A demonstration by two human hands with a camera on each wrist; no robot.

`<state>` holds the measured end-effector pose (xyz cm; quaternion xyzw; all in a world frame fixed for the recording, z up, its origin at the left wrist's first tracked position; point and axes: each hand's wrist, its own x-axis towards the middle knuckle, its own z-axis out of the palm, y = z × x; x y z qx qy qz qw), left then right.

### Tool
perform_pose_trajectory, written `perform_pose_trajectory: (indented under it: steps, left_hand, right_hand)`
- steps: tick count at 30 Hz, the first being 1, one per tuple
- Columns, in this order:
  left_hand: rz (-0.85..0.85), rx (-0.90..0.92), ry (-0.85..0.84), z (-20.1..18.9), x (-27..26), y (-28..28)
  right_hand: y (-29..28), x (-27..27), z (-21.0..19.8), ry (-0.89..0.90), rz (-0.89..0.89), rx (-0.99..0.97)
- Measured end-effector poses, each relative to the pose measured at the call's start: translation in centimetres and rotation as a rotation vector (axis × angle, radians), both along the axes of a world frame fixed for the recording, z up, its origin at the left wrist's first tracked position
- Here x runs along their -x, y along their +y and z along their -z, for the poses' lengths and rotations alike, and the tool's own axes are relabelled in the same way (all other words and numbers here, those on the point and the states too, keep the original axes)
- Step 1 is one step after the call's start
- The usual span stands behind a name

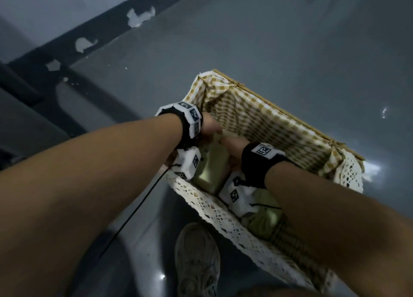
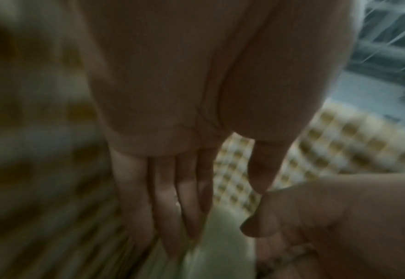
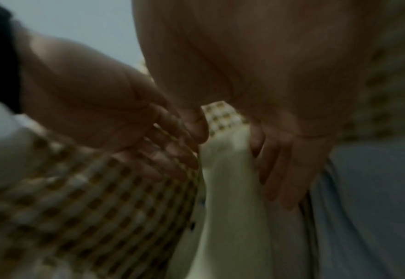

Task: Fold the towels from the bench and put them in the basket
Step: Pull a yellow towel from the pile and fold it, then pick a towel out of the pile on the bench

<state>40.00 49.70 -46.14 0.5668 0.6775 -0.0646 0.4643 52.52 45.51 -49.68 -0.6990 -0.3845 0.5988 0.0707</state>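
A folded pale cream-green towel (image 1: 212, 162) stands on edge inside the basket (image 1: 279, 111), near its left end. My left hand (image 1: 210, 128) lies with straight fingers (image 2: 184, 207) flat against the towel's (image 2: 220, 245) left face, between it and the gingham lining. My right hand (image 1: 232, 148) holds the towel (image 3: 227, 207) from the other side, with the thumb over its top edge and the fingers (image 3: 280, 179) down its right face. Both wrist views are blurred.
The basket has a yellow gingham lining (image 1: 257, 127) and a lace border (image 1: 214, 209), and it sits on a grey floor (image 1: 290, 40). Another folded cloth (image 1: 261, 220) lies in the basket under my right wrist. My shoe (image 1: 196, 258) is beside the near rim.
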Motion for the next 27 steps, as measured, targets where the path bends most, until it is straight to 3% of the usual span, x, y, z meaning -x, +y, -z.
perform_pose_trajectory:
  steps: [3,9,16,20,23,27]
  left_hand:
    - [0.000,-0.109,-0.064,-4.9,-0.1,-0.5]
    - [-0.134,-0.350,-0.165,-14.0,3.3,-4.5]
    - [-0.143,-0.608,-0.009,-23.4,16.6,-16.4]
    - [-0.289,-0.718,0.088,-25.5,25.9,-25.1]
    - [-0.386,-0.737,0.125,-25.2,32.0,-31.5]
    - [-0.482,-0.636,0.396,-22.8,39.1,-38.8]
  right_hand:
    - [0.3,1.0,-5.6,-0.093,-0.095,-0.151]
    - [-2.2,5.4,-16.6,0.011,-0.183,-0.348]
    - [-9.0,16.2,-26.1,0.143,-0.693,-0.471]
    - [-13.3,25.2,-28.4,0.173,-1.018,-0.586]
    - [-16.7,32.1,-28.4,0.201,-1.167,-0.644]
    - [-20.7,39.7,-26.5,0.170,-1.272,-0.762]
